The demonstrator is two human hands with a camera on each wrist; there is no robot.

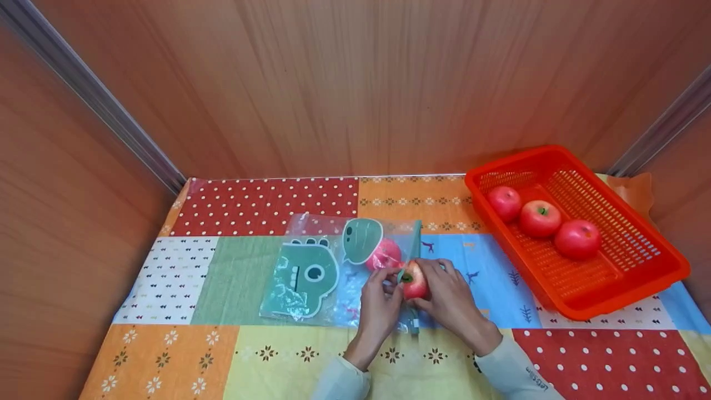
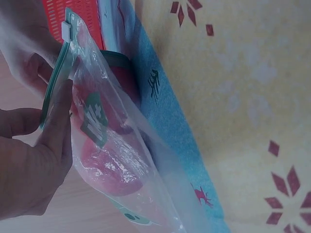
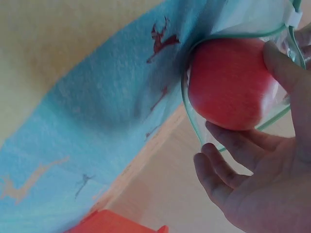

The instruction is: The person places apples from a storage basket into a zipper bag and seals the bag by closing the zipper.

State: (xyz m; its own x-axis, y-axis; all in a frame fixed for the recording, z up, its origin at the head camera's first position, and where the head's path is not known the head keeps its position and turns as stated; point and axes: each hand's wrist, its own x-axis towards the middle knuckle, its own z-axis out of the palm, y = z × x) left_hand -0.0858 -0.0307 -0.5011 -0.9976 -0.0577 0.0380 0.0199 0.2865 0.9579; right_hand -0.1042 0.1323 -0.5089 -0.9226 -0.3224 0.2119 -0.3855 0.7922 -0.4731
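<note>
A clear zip bag point(image 1: 319, 266) with a green dinosaur print lies flat, its green-edged mouth point(image 3: 233, 35) spread around a red apple point(image 3: 233, 82). My right hand point(image 1: 449, 291) grips that apple at the mouth, thumb on one side and fingers on the other. My left hand point(image 1: 380, 303) pinches the bag's green edge between thumb and fingers, as the left wrist view shows. Another apple point(image 1: 384, 253) sits inside the bag, partly behind the printed speech bubble. A white slider point(image 2: 66, 31) sits at one end of the green edge.
To the right stands an orange-red plastic basket point(image 1: 627, 272) holding three apples point(image 1: 540, 218). A patchwork cloth point(image 1: 166, 300) covers the table. Wood-grain panels point(image 1: 333, 89) rise at the back and both sides.
</note>
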